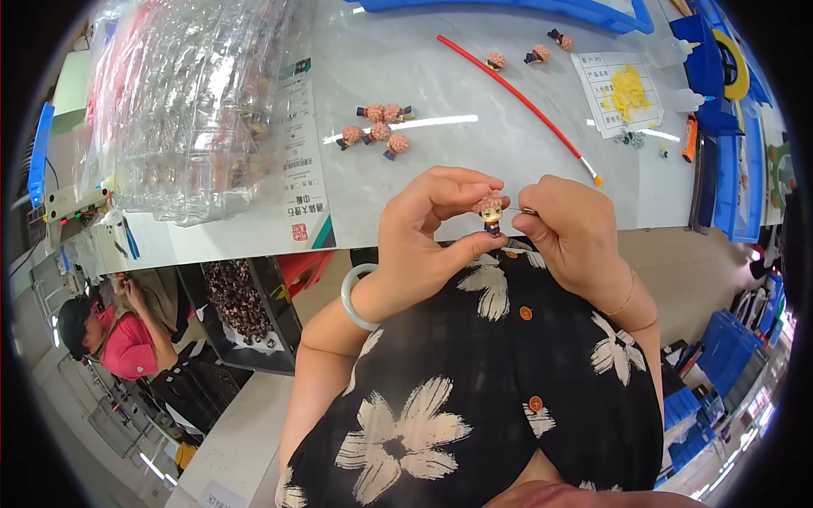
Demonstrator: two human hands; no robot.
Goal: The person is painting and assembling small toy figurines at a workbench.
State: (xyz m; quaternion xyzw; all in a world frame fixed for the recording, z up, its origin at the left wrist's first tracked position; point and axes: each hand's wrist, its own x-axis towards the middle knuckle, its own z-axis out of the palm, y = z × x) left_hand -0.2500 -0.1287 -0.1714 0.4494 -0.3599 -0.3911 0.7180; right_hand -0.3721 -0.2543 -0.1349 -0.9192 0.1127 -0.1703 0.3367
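Small pink-haired, plastic-looking figurine in dark-blue outfit [492, 217]: centre of frame | left hand [428, 222]: pinches it top-to-bottom | right hand [577, 233]: grips slim dark tool [528, 211] beside it | probably light, stiff, scuffable; best held by hair [489, 203] and feet [494, 234]

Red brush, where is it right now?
Head view, right of centre: the red brush lies on the table, left of the white paper, bristles near the right hand.

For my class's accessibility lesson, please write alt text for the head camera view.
A person's left hand holds a small pink-haired figurine while the right hand grips a slim tool close to it. On the table lie similar figurines, a red paintbrush and clear plastic packaging.
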